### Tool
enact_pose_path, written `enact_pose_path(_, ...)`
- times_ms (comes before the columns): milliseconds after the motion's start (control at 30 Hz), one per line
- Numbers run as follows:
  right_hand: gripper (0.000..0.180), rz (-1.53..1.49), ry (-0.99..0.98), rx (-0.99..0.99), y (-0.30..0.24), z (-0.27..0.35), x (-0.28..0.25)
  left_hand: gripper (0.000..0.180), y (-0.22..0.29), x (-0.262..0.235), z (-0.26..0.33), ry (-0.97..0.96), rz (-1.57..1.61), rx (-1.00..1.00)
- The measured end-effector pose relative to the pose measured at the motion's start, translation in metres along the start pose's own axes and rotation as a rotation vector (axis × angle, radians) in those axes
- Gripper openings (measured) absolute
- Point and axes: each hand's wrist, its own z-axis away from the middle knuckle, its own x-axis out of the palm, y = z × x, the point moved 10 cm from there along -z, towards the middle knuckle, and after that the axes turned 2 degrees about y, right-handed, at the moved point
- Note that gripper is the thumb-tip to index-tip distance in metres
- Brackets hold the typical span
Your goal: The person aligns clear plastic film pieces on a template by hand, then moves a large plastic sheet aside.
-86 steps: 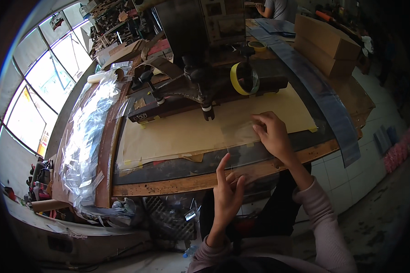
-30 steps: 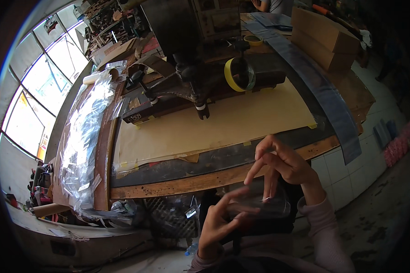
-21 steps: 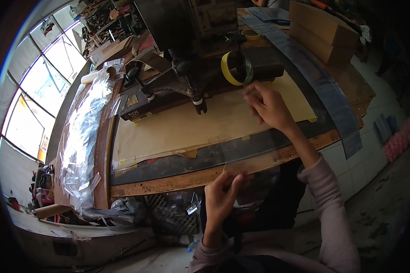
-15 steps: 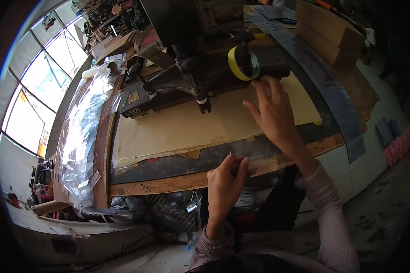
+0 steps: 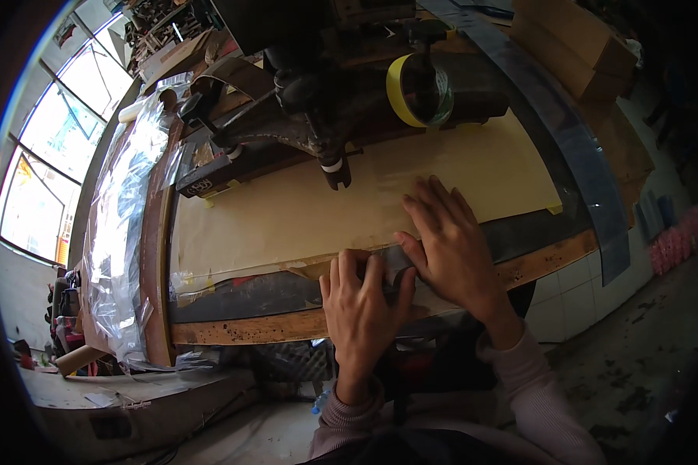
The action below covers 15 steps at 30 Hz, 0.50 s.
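A cream sheet (image 5: 287,209) lies on a dark work surface (image 5: 271,298), with bits of yellow tape at its corners and a torn, ragged near edge. My right hand (image 5: 454,256) rests palm down at the sheet's right half, fingers stretched out and slightly blurred. To its left, my left hand (image 5: 361,298) bends over the sheet's near edge with its fingers apart, its fingertips close to the paper. Something thin and see-through seems to lie between the two hands; I cannot make out its outline. Neither hand visibly grips anything.
A dark metal machine arm (image 5: 310,147) with a forked tip overhangs the sheet. A yellow tape roll (image 5: 399,91) hangs at its right. Clear plastic film (image 5: 124,225) covers the left side; a bluish plastic strip (image 5: 554,116) and cardboard box (image 5: 570,46) stand right. A wooden edge (image 5: 248,329) runs nearest me.
My right hand has come down from beside the tape roll and lies flat on the sheet. My left hand has loosened from a pinch and spread its fingers. The view has shifted slightly.
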Motion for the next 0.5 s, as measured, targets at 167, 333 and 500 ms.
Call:
enact_pose_path(167, 0.050, 0.027, -0.089, 0.000, 0.003, 0.002, 0.001, 0.027, -0.005, 0.000, 0.000, -0.020, 0.195, -0.050)
enact_pose_path(333, 0.056, 0.078, -0.134, -0.021, 0.001, -0.001, 0.015, 0.036, -0.014, -0.012, -0.002, 0.107, 0.379, -0.177)
enact_pose_path(500, 0.056, 0.108, -0.148, -0.049, 0.007, -0.002, 0.011, 0.039, -0.007, -0.010, 0.001, 0.119, 0.333, -0.109)
